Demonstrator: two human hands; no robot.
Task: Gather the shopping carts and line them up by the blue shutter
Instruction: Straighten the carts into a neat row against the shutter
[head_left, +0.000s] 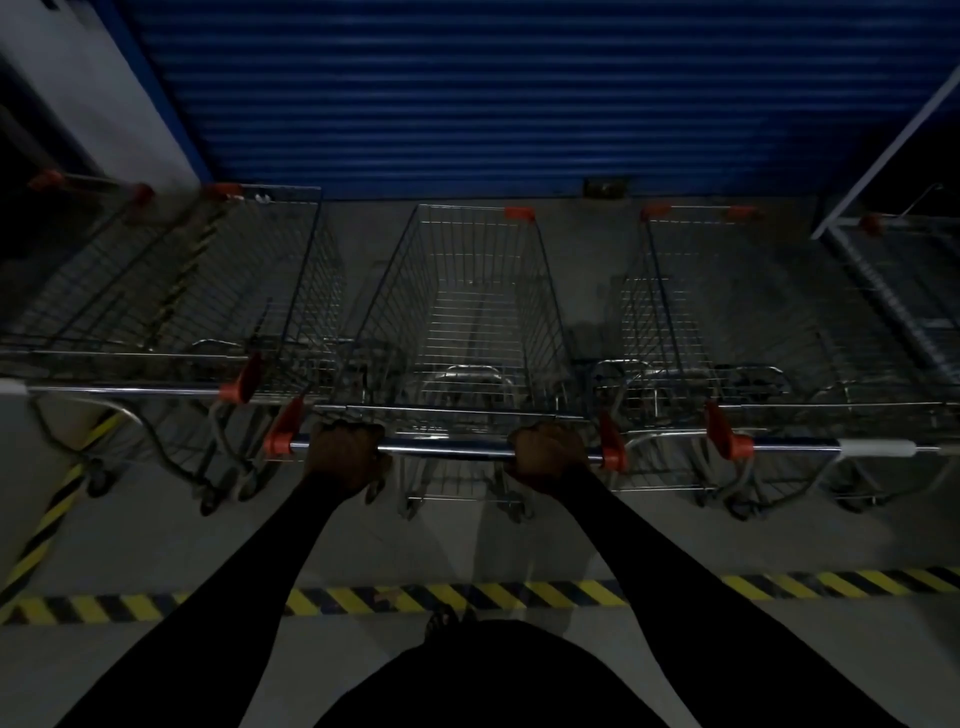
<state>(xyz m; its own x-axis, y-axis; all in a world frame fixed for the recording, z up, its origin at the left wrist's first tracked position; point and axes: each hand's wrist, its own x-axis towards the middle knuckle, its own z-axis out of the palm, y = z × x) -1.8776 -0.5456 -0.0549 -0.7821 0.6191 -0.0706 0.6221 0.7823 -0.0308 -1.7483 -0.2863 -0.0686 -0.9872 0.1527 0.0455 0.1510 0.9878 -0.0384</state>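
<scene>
With our left hand (343, 451) and right hand (545, 451) both wrapped tight round the middle cart's (467, 312) handle (447, 448), we were slotting it between two carts facing the shutter (519, 93), and judged a short straight push next.

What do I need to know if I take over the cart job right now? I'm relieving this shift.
Hands: left hand and right hand both grip the handle of the middle cart.
Carts: the middle cart points nose-first at the blue shutter, between the left cart and the right cart. Further carts show at both edges.
Done: these carts stand side by side at the shutter.
Left: probably square this one up, let go and fetch any others. Whether more remain is out of view.
</scene>
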